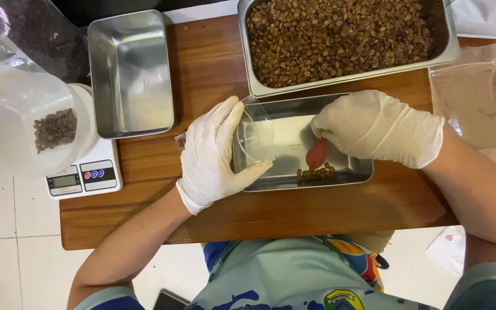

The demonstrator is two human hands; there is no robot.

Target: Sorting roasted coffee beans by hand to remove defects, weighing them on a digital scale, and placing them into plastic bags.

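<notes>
Both my hands wear white gloves. My left hand (213, 155) holds a small clear plastic bag (255, 136) open at the left end of a shallow steel tray (351, 171). My right hand (377, 127) grips a small red scoop (317, 154) inside that tray, just above a little pile of roasted coffee beans (316, 171) near the tray's front edge.
A large steel pan of coffee beans (340, 37) stands behind the tray. An empty steel pan (130, 72) sits at the left. A white bowl with a few beans (53, 129) rests on a digital scale (84, 175). A clear bag (472, 100) lies at the right.
</notes>
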